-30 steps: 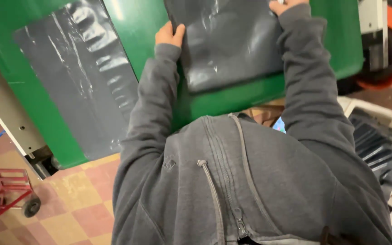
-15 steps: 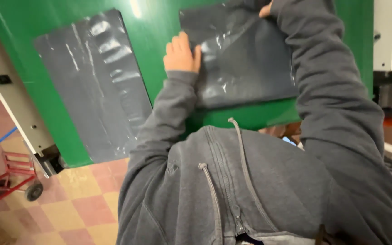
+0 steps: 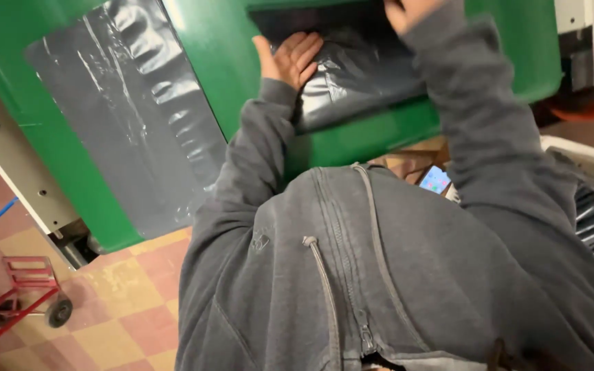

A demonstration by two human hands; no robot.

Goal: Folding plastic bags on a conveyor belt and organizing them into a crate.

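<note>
Pressing flat with fingers spread, the left hand rests on a grey plastic bag lying on the green desk; the right hand touches the bag's far edge, its grip hidden.

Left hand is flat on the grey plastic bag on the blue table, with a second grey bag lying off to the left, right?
Not quite: the table is green, not blue, as the head view shows. The left hand does lie flat on the grey plastic bag, and the second grey bag lies to the left.
</note>
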